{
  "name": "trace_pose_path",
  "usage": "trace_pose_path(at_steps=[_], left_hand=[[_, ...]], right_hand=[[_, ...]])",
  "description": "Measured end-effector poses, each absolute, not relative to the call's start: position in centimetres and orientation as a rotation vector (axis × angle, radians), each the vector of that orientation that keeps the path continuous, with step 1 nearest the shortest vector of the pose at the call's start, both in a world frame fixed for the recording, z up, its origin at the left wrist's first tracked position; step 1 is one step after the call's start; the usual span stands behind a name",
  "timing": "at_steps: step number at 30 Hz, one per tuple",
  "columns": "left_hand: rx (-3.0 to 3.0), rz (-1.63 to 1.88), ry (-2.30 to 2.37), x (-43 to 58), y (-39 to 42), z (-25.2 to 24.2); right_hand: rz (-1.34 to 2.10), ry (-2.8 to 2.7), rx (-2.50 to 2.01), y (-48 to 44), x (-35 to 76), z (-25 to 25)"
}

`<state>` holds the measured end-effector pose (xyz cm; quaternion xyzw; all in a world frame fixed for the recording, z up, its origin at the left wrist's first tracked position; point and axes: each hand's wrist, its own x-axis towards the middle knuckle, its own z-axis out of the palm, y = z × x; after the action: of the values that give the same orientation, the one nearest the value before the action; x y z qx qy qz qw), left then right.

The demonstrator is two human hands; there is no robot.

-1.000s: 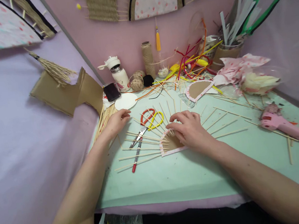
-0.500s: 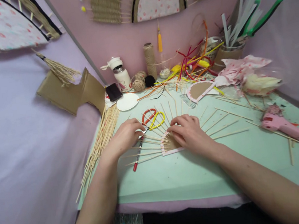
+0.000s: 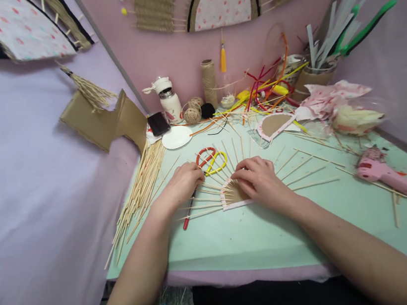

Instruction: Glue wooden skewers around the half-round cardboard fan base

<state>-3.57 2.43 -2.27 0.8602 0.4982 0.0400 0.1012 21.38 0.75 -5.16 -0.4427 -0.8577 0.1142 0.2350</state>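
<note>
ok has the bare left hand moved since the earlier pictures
Yes: against the flat white oval disc, the bare left hand has moved rightward and lower in view.

- Sticks (image 3: 137, 193): bare pale wood, matt.
- Half-disc (image 3: 242, 195): brown cardboard, matt; rim wrapped in pink-and-white cloth.
- Scissors (image 3: 212, 159): red and yellow plastic handles, smooth, slight gloss.
- Glue gun (image 3: 394, 178): pink plastic, smooth, low sheen.
- Bottle (image 3: 173, 109): smooth white body, shiny metal neck, plastic-looking lid.
- Phone (image 3: 159, 124): dark, smooth, glossy face.
- Spool (image 3: 209, 84): rough brown twine, matt.
- Oval (image 3: 177, 137): white, smooth, matt, paper-like.
- Folded board (image 3: 90, 120): brown cardboard, dull.
- Surface (image 3: 263, 239): pale green, matt sheet; cloth or paper, can't tell.
</note>
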Motion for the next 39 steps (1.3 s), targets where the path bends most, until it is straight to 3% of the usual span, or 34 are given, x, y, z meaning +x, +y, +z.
trace_pose_path(at_steps=[39], left_hand=[[2.556,-0.035,1.499,-2.9,1.9,-1.2]], right_hand=[[0.346,-2.347,-1.233,0.7,21.5,-5.2]])
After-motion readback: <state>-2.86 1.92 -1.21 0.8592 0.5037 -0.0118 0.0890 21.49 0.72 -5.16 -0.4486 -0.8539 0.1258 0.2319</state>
